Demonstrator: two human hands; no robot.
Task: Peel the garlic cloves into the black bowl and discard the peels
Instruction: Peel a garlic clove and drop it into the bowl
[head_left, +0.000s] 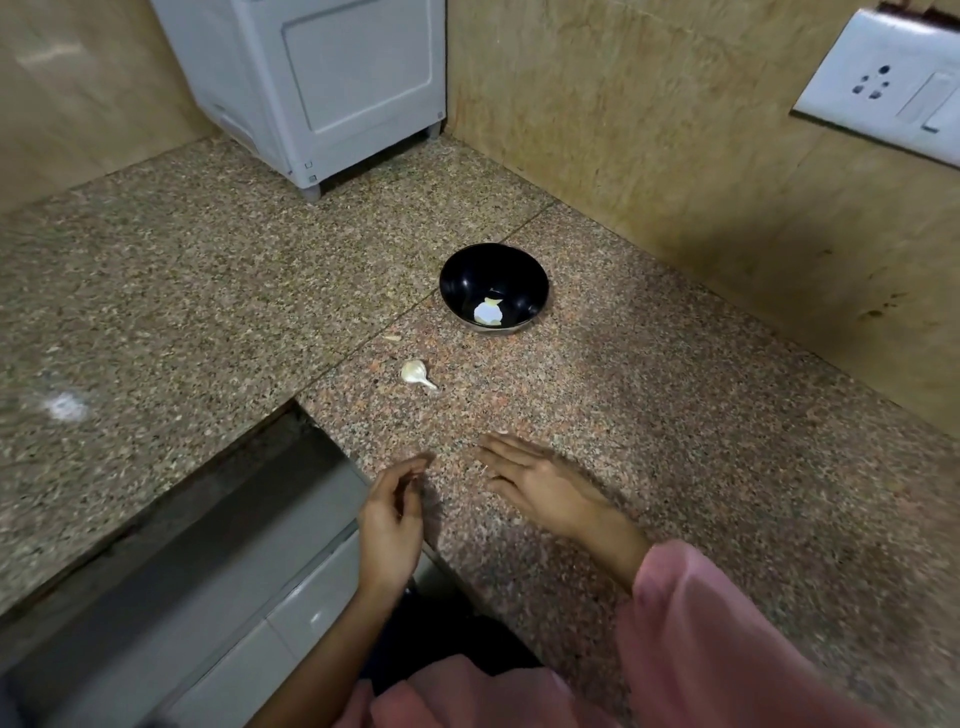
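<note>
The black bowl (493, 270) stands on the speckled granite counter (649, 415) near the wall, with pale garlic pieces (488, 312) at its bottom. A whole-looking garlic piece with a papery tail (415, 374) lies on the counter in front of the bowl. A tiny peel scrap (393, 338) lies a little further left. My left hand (392, 519) hovers at the counter's front edge, fingers loosely curled, holding nothing that I can see. My right hand (540, 483) lies flat and open, palm down on the counter, well short of the garlic.
A white appliance (322, 88) stands in the back corner. A white wall socket plate (883, 83) is on the right wall. To the left a gap and grey drawer fronts (270, 597) lie below the counter edge. A white smudge (65, 405) marks the left counter.
</note>
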